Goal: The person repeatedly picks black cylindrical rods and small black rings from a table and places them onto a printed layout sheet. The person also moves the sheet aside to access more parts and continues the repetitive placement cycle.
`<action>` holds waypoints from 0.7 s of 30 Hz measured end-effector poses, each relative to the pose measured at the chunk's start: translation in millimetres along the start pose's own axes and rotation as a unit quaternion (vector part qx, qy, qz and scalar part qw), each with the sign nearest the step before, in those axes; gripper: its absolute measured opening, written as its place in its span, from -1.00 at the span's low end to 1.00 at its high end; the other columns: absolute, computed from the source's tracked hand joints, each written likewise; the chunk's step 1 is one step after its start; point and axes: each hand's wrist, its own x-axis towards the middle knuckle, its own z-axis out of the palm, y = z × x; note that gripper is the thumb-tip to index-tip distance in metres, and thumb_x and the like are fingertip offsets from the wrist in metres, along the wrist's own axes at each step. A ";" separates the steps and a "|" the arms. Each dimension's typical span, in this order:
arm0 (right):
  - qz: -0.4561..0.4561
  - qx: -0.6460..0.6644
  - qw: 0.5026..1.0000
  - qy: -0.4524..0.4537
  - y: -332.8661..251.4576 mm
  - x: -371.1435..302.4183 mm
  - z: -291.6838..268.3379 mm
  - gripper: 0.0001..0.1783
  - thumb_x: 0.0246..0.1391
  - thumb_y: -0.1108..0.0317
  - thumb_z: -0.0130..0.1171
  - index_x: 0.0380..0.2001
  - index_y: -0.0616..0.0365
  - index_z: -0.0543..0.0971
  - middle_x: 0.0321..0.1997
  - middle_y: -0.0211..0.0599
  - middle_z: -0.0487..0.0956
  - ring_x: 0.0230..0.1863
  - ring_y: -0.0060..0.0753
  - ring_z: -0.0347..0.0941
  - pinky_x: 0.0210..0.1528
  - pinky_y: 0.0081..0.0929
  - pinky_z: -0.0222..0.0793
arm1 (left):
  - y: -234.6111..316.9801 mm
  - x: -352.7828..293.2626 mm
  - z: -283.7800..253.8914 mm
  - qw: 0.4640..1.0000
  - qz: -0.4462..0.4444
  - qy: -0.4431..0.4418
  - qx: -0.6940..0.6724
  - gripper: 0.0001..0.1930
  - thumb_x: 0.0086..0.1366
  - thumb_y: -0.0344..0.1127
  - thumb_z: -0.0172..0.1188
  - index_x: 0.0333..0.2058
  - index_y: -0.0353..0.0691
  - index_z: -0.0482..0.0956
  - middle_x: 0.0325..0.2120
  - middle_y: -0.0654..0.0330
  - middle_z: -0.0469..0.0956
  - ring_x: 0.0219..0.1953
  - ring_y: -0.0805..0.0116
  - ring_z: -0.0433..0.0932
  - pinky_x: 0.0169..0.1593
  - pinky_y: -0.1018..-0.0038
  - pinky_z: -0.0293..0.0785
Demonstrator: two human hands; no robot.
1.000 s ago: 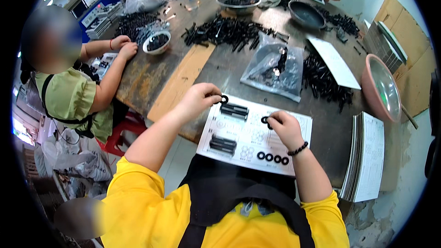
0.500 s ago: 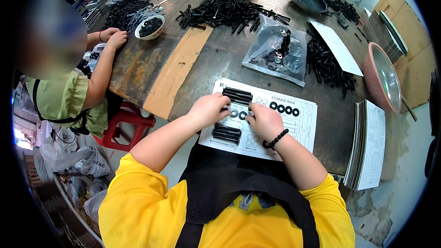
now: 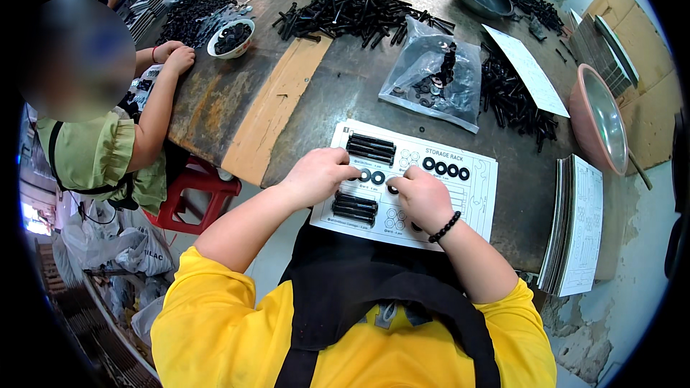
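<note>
My left hand (image 3: 321, 174) rests at the left of a printed white sheet (image 3: 474, 224), fingers pinched at the end of a row of black washers (image 3: 378, 178); whatever they hold is hidden. My right hand (image 3: 424, 197), thumb and finger closed, is on a black washer (image 3: 392, 189) at the row's right end. Several black bolts (image 3: 371, 149) lie side by side above the row, and more black bolts (image 3: 354, 209) lie below it. At the sheet's upper right is another row of black washers (image 3: 445, 168).
Behind the sheet lie a clear plastic bag (image 3: 431, 97) of small parts and a heap of black bolts (image 3: 359, 18). A cardboard strip (image 3: 277, 108) crosses the table. At right are a sheet stack (image 3: 568, 230) and pink basin (image 3: 593, 118). A co-worker's hands (image 3: 172, 56) are at left.
My right hand has shifted slightly right and down, and its fingertips have drawn away from my left hand's. More of the middle washers now shows between the hands.
</note>
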 end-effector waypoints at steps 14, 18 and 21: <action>-0.003 -0.017 1.000 0.005 10.0 -3.9 3.9 -0.77 -0.08 0.39 0.01 -0.30 -0.05 0.56 -0.48 -0.24 0.41 -0.39 -0.21 0.41 -0.39 -0.32 0.35 | -5.3 -9.7 -0.3 0.999 -0.017 0.019 0.032 -0.69 -0.10 -0.51 0.17 -0.32 -0.02 0.60 -0.43 0.20 0.44 -0.35 0.23 0.45 -0.30 0.36 0.40; 0.006 0.006 1.000 0.017 11.6 -7.4 0.3 -0.76 -0.06 0.40 0.02 -0.28 -0.05 0.56 -0.49 -0.26 0.41 -0.41 -0.22 0.41 -0.39 -0.32 0.36 | -5.0 -7.6 -1.2 0.999 -0.014 0.011 0.033 -0.69 -0.08 -0.53 0.15 -0.30 -0.06 0.58 -0.42 0.18 0.44 -0.36 0.21 0.45 -0.30 0.36 0.40; 0.035 0.043 0.995 0.079 22.3 -21.3 -10.4 -0.76 -0.06 0.40 0.03 -0.27 -0.03 0.56 -0.47 -0.27 0.41 -0.41 -0.23 0.41 -0.38 -0.34 0.36 | -2.7 -12.6 -5.5 0.997 -0.050 0.066 0.013 -0.74 -0.02 -0.48 0.10 -0.29 -0.11 0.54 -0.42 0.17 0.46 -0.34 0.17 0.46 -0.26 0.34 0.41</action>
